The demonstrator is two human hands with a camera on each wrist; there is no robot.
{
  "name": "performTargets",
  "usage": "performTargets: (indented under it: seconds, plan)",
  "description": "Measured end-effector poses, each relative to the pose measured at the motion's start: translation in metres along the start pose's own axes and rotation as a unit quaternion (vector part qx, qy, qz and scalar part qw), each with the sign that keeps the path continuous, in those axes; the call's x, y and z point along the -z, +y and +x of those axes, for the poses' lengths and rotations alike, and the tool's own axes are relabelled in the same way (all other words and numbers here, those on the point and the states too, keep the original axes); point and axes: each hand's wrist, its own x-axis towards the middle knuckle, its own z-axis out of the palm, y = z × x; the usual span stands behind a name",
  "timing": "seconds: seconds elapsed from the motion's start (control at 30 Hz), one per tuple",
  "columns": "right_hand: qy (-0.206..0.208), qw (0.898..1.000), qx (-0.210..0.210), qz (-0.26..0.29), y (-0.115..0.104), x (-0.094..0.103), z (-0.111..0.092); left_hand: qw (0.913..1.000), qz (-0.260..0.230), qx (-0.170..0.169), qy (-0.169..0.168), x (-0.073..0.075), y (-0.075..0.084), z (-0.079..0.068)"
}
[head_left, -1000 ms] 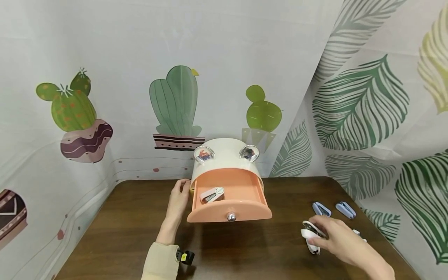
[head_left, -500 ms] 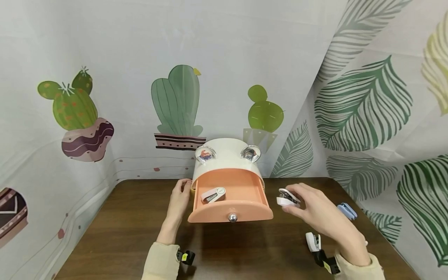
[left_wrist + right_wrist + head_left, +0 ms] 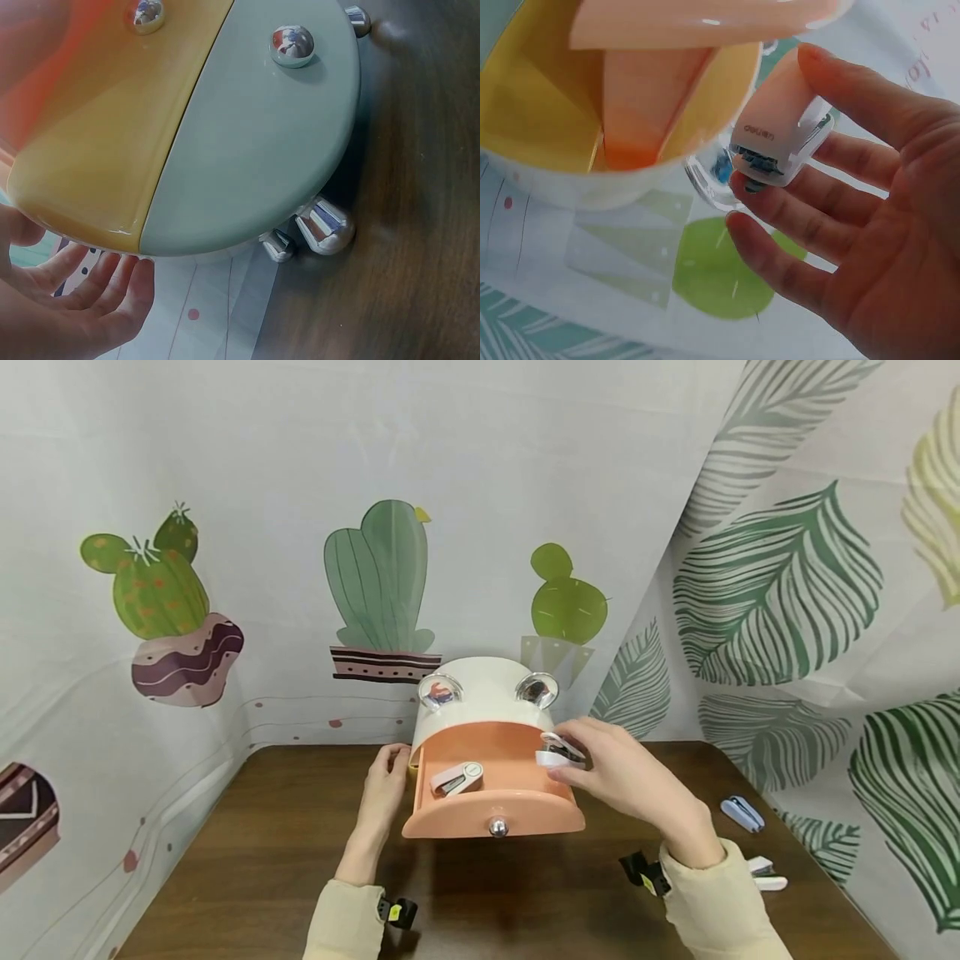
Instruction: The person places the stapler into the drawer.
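Note:
My right hand (image 3: 611,768) pinches a small white stapler (image 3: 558,757) between thumb and fingers, at the right side of the pulled-out orange drawer (image 3: 495,814). The right wrist view shows the stapler (image 3: 776,124) tilted beside the drawer. Inside the drawer, toward its left, lies a pale pink stapler (image 3: 457,779). The drawer belongs to a white frog-like cabinet (image 3: 487,689) with shiny round eyes. My left hand (image 3: 384,789) rests against the cabinet's left side. Its fingers touch the edge beside the yellow drawer front (image 3: 105,142) in the left wrist view.
On the right of the brown table (image 3: 262,860) lie a blue stapler (image 3: 742,814) and a white stapler (image 3: 767,874), partly behind the right sleeve. Below the yellow drawer is a green drawer front (image 3: 247,142). A patterned cloth (image 3: 262,527) hangs behind the cabinet.
My right hand has lifted the white stapler from the table's right and carried it left to the open drawer. The left hand stays in place at the cabinet.

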Motion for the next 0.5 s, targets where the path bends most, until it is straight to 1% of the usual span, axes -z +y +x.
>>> performTargets:
  seconds: [0.17, 0.27, 0.5]
  plan:
    - [-0.031, 0.999, 0.026, -0.01, -0.007, -0.009, 0.018, 1.0, -0.003, 0.003, -0.005, 0.004, -0.004, -0.001]
    - [-0.049, 0.998, 0.038, -0.013, -0.009, -0.012, 0.027, 1.0, -0.005, 0.0, -0.006, 0.003, -0.002, -0.001]
    - [-0.08, 0.994, 0.067, -0.042, -0.015, -0.022, 0.045, 1.0, -0.01, -0.001, -0.001, -0.002, 0.001, 0.001]
